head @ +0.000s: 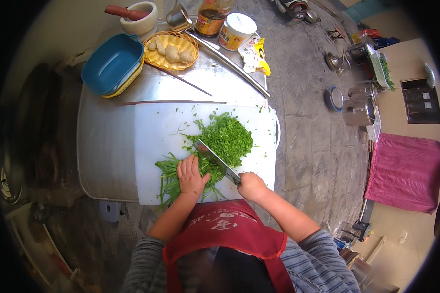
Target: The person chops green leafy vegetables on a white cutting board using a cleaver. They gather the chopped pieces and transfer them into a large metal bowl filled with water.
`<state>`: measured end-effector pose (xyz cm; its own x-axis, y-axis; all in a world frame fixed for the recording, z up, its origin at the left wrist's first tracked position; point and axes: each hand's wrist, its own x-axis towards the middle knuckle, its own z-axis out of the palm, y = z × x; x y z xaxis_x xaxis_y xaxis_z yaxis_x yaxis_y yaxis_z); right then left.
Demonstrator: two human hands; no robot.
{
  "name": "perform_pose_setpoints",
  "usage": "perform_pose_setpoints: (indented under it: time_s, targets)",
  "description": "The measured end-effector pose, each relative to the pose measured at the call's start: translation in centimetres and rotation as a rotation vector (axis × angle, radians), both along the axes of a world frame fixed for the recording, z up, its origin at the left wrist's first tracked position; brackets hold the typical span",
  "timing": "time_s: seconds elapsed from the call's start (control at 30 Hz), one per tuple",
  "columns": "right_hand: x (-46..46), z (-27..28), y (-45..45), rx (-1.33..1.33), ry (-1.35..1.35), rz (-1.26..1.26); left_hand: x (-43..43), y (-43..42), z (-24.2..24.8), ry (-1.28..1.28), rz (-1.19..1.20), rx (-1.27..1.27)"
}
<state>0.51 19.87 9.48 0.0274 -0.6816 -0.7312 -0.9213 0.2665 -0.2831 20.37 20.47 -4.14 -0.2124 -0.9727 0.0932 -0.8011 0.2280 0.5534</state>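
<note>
A white cutting board (161,135) lies on the metal table. On it, my left hand (191,176) presses flat on a bunch of long green leafy stalks (170,179), fingers pointing away from me. My right hand (252,186) grips the handle of a cleaver (218,161), whose blade slants up and left between the uncut stalks and a heap of finely chopped greens (229,137). The handle is hidden in my fist. Small green bits lie scattered around the heap.
Behind the board are a blue plastic basin (113,66), a wicker basket (150,40) of ginger, a stone mortar (141,22) with a pestle, a long-handled metal ladle (238,69), a sauce bottle (211,20), a white-lidded tub (238,31) and a yellow-white packet (255,55). Thin sticks (172,102) lie nearby.
</note>
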Motion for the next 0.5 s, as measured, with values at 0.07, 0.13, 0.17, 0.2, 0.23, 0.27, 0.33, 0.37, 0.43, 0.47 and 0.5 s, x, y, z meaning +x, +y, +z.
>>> perform_pose_setpoints:
  time_s: [0.07,0.13,0.17,0.2,0.23,0.27,0.33,0.37,0.43,0.47,0.5]
  targets:
    - [0.6,-0.6,-0.8,0.048,0.055,0.024,-0.1,0.0,-0.2,-0.04,-0.01,0.007]
    - [1.9,-1.9,-2.0,0.041,0.042,0.035,-0.1,0.0,-0.3,-0.063,-0.018,-0.001]
    - [2.6,-2.6,-2.4,0.038,0.047,0.04,-0.1,0.1,-0.4,-0.072,-0.027,0.008]
    - [3.2,-3.1,-2.8,0.018,0.033,0.018,-0.1,0.1,-0.5,-0.079,-0.034,0.016]
    - [3.9,-3.7,-3.2,-0.006,0.024,-0.001,-0.1,0.0,-0.5,-0.089,-0.037,0.021]
    - [4.2,-4.0,-3.2,-0.025,0.014,-0.023,0.0,0.0,-0.5,-0.089,-0.031,0.01]
    - [4.2,-4.4,-2.5,-0.095,0.003,-0.067,-0.1,-0.2,-0.3,-0.083,-0.029,-0.011]
    - [4.1,-4.6,-2.3,-0.131,0.01,-0.09,-0.1,-0.3,0.0,-0.078,-0.025,0.011]
    - [3.5,-5.1,-2.1,-0.147,-0.034,-0.161,-0.1,-0.4,0.9,-0.073,-0.017,0.054]
    - [3.3,-5.3,-1.9,-0.164,-0.061,-0.201,-0.1,-0.6,1.4,-0.081,-0.026,0.123]
    - [3.0,-5.6,-1.8,-0.166,-0.088,-0.204,0.0,-0.6,2.0,-0.08,-0.044,0.082]
